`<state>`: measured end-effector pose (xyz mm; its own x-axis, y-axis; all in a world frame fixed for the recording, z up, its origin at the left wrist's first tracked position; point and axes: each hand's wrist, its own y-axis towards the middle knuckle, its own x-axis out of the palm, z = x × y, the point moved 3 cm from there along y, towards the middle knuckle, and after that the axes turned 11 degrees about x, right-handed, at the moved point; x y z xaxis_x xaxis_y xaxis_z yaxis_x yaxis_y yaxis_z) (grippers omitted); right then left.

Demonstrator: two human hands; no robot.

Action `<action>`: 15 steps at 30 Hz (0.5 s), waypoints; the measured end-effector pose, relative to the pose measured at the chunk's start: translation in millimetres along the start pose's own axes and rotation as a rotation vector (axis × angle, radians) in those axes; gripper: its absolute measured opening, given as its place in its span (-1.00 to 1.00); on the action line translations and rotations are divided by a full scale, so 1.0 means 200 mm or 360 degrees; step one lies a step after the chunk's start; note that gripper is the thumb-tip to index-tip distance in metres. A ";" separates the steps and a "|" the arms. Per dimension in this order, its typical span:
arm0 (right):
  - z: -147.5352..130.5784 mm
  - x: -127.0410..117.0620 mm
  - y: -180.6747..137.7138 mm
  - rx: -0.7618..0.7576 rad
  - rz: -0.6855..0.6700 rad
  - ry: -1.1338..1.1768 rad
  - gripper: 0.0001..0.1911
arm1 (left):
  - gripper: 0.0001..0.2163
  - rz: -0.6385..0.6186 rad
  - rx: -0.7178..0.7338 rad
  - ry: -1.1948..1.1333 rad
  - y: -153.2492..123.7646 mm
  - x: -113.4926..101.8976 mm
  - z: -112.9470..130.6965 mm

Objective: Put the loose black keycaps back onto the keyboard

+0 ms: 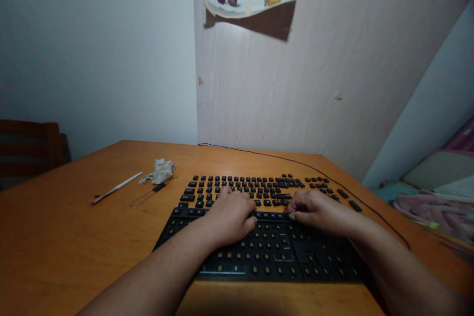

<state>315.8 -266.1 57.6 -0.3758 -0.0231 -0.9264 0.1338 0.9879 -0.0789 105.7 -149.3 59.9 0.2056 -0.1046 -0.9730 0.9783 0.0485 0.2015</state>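
Observation:
A black keyboard (259, 270) lies flat on the wooden table, most of its keycaps off and the pale key stems bare. Keycaps remain along its top row. My left hand (231, 215) rests over the keyboard's upper middle, palm down, its fingers stretched forward over the far edge and the thumb apart. At the top row, right of centre, my right hand (313, 211) is closed, thumb and fingertips pinched together at the keys; whatever is between them is hidden. Loose black keycaps (222, 184) lie in rows just beyond the keyboard, partly covered by my hands.
Left of the keycaps lie a crumpled whitish tissue (162, 171), a thin wire tool with a black grip (159, 187) and a slim white brush-like stick (128, 180). A black cable (314, 166) curves along the table's right side. A wooden chair (27, 148) stands far left.

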 end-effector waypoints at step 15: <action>-0.04 0.00 0.00 -0.0052 0.0020 -0.0030 -0.88 | -0.81 0.0049 -0.0048 0.0005 0.00 0.03 -0.03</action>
<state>307.6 -265.2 61.0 -0.3567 -0.0132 -0.9341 0.1081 0.9926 -0.0554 107.8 -144.8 53.5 0.2353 -0.0994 -0.9668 0.9703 0.0813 0.2278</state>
